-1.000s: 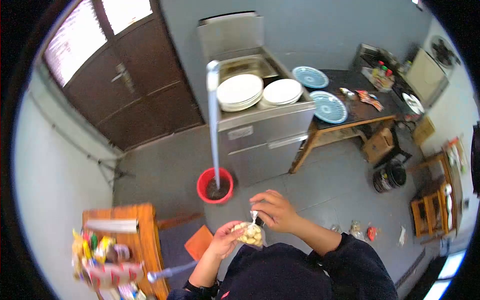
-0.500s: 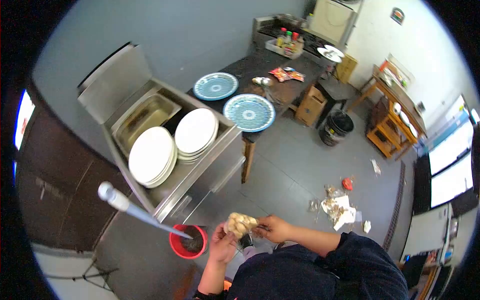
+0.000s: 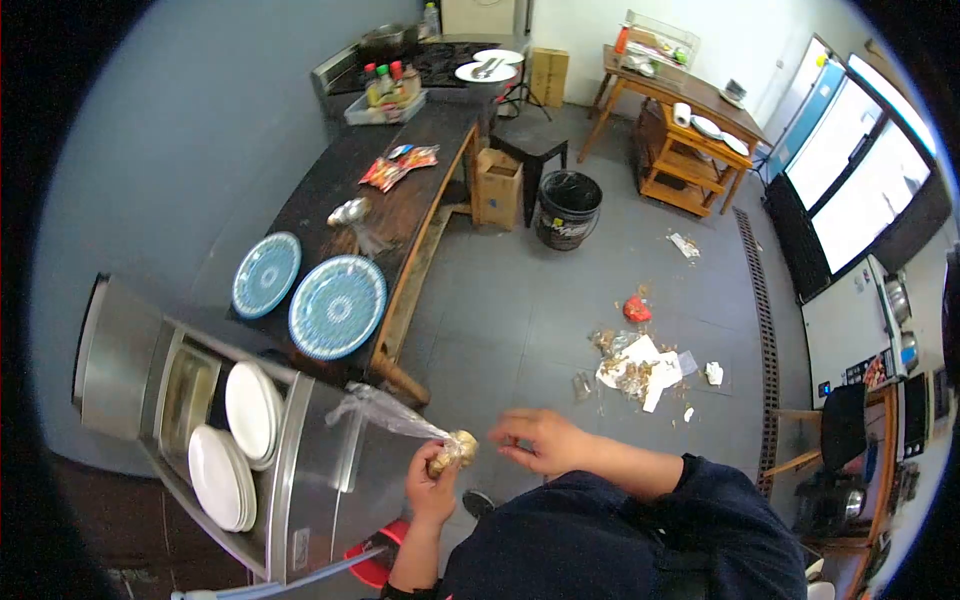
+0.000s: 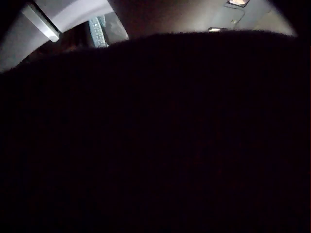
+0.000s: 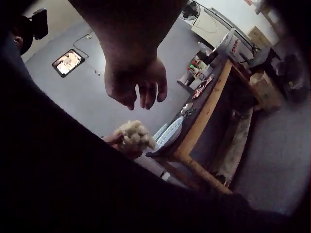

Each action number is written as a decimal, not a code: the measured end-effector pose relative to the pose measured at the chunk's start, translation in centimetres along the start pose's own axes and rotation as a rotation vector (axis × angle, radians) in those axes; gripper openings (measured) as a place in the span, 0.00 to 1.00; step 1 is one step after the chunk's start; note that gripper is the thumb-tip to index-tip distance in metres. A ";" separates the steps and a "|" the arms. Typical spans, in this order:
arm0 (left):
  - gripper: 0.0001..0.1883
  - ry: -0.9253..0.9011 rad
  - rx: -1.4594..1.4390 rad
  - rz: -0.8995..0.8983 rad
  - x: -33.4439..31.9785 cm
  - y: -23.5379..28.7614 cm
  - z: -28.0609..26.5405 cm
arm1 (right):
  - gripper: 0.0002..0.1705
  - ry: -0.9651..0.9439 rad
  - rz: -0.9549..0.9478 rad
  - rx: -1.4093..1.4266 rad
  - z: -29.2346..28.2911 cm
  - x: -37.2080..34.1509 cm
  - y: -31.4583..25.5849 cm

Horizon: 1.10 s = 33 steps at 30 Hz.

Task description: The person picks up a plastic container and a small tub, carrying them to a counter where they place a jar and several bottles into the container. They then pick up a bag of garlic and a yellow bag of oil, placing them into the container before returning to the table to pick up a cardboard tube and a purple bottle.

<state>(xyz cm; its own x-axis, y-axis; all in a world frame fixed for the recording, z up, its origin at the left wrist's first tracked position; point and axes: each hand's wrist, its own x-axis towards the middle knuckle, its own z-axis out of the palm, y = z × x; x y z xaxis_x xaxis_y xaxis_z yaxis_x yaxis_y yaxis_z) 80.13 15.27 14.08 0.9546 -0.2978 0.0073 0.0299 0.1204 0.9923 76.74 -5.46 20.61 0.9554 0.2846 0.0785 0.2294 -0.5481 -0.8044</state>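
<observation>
In the head view my left hand (image 3: 430,488) grips a clear plastic bag of garlic cloves (image 3: 460,452), pale and bunched in a lump. The bag's loose, see-through end trails out to the left, over the front of the steel sink unit. Just right of the bag is my right hand (image 3: 545,440), holding nothing, its fingers loosely bent. The right wrist view shows that same hand (image 5: 138,80) hanging apart from the bag (image 5: 133,136). Darkness covers most of the left wrist view, hiding the left hand there.
White plates (image 3: 222,478) are stacked on the steel sink unit (image 3: 300,470) at left. Two blue patterned plates (image 3: 338,307) and red packets (image 3: 385,172) lie on the dark table (image 3: 330,190). A black bucket (image 3: 568,210) and scattered litter (image 3: 640,370) are on the floor.
The head view has swung right, from the door and sink toward the dark table and floor. My right hand has let go of the bag, whose loose end now flares out leftward.
</observation>
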 end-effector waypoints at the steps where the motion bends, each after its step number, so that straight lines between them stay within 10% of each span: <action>1: 0.11 -0.089 -0.035 -0.055 1.3 0.1 1.5 | 0.18 0.109 -0.038 -0.067 -1.8 0.1 1.0; 8: 0.12 -0.597 -0.523 -0.328 10.3 3.0 13.9 | 0.16 0.327 -0.187 -0.335 -13.5 0.2 7.8; 13: 0.12 -0.624 -0.677 -0.285 16.3 3.8 19.3 | 0.15 0.192 -0.107 0.221 -16.8 0.7 14.0; 19: 0.12 -0.735 -0.508 -0.271 24.0 3.4 20.3 | 0.19 0.434 -0.165 -0.157 -23.0 9.3 15.6; 23: 0.12 -0.548 -0.540 -0.180 31.4 2.2 19.7 | 0.12 0.213 -0.282 0.111 -24.4 17.1 21.4; 33: 0.09 0.239 0.394 0.604 52.3 3.8 18.9 | 0.20 -0.216 0.285 0.792 -33.2 36.5 25.5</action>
<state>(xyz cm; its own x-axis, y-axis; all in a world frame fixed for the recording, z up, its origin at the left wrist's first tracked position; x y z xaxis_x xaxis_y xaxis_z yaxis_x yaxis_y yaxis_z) 124.60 -17.79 20.57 0.8112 -0.0684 0.5808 -0.5834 -0.1636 0.7956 123.60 -35.15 22.47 0.8823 0.4065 -0.2371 -0.2866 0.0644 -0.9559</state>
